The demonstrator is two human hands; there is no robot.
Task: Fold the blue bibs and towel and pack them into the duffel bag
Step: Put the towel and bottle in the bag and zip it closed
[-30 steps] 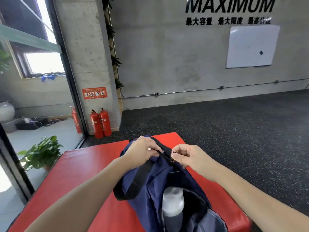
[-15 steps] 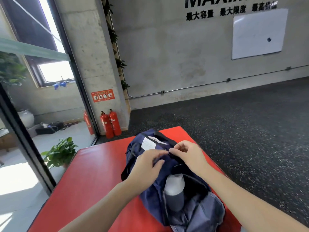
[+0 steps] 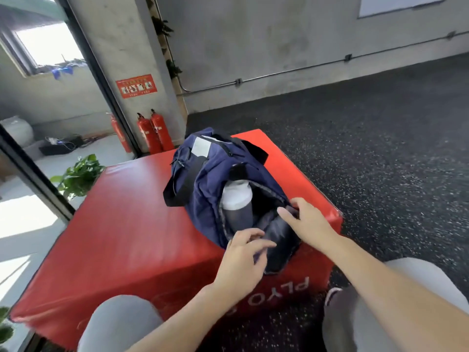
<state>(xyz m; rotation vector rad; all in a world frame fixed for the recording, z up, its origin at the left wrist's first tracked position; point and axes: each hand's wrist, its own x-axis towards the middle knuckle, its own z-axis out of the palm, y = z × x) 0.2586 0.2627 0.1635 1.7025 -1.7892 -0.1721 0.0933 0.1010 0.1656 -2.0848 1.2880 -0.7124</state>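
Head view, only one I've got. Both hands have come off the far end of the bag's zipper, where they were pinching a second ago, and dropped to the near end of the opening. The camera tipped down too, so the knees and the front face of the red box (image 3: 142,240) now fill the bottom of the frame.

My read: the top is unzipped and I'm now spreading the mouth for packing.

Left hand (image 3: 241,260), lower centre: fingers loosely curled, thumb and fingertips on the bag's near lip. It looks like a light pinch on fabric, but blur keeps me from confirming a firm grip.

Right hand (image 3: 304,222), right of centre: fingers closed over the right edge of the opening, holding the rim and pulling it outward.

The duffel bag (image 3: 208,171) sits mid-frame on the right half of the box top, with its near end at the front edge. It's navy with black straps flopped over the top and left side, plus a pale patch at the far end. The mouth gapes toward me.

A grey bottle with a white cap (image 3: 237,199) stands inside the opening, taking up room.

No blue bibs or towel anywhere in frame; I can't tell whether they're already inside or out of view. Folding status is unknown from here.
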